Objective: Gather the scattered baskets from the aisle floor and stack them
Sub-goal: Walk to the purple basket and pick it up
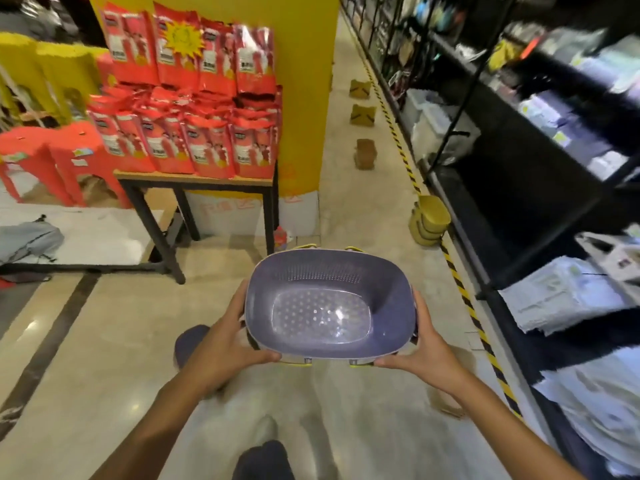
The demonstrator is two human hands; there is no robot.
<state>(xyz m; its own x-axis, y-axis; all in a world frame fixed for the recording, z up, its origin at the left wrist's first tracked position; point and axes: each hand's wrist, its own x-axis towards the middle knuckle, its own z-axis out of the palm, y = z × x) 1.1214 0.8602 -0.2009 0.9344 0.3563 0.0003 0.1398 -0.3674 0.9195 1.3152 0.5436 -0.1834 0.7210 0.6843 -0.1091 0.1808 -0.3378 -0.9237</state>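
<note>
Gripping purple basket (329,306), fingertips hidden, far baskets (362,114) blurred

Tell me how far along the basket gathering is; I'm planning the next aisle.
Partly done: a yellow stack stands by the shelf. In hand: a purple basket, gripped by the left hand and right hand. Left: three baskets further down the aisle.

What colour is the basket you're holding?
Greyish purple inside, with yellow-green handle trim; the basket shows best in the head view.
</note>
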